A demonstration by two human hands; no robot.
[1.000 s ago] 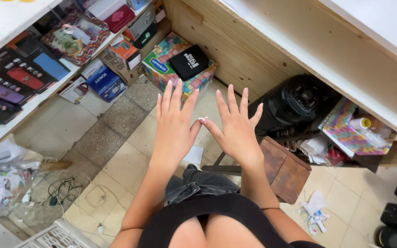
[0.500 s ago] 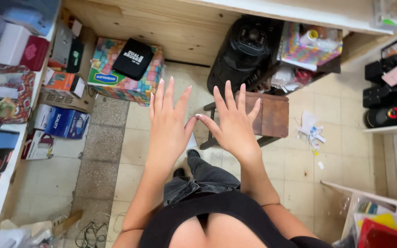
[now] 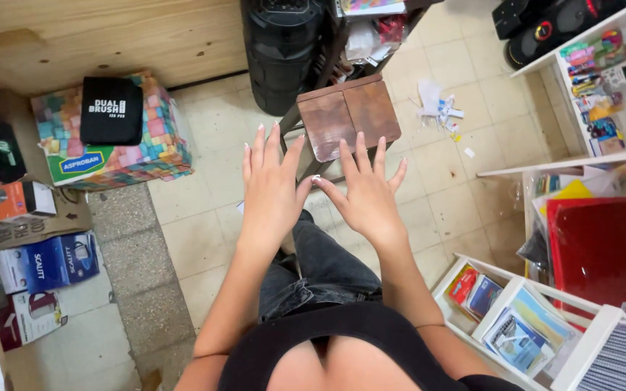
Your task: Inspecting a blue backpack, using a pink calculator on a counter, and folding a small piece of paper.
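Note:
My left hand (image 3: pixel 269 190) and my right hand (image 3: pixel 368 195) are held out flat in front of me, palms down, fingers spread, thumbs nearly touching. Neither holds anything. Below them is the tiled floor (image 3: pixel 204 224) and my leg in dark jeans (image 3: pixel 327 268). A small brown wooden stool (image 3: pixel 347 116) stands just beyond my fingertips.
A colourful patterned box (image 3: pixel 114 152) with a black case (image 3: pixel 111 110) on top sits at the left by a wooden counter wall (image 3: pixel 96 36). A black speaker (image 3: pixel 280 51) stands behind the stool. Boxes line the left; white shelves with a red folder (image 3: pixel 592 250) stand right.
The view has swung right and tilted: the patterned box moved left, the stool came under my fingertips, right-hand shelves appeared. Both hands kept their spread, empty pose.

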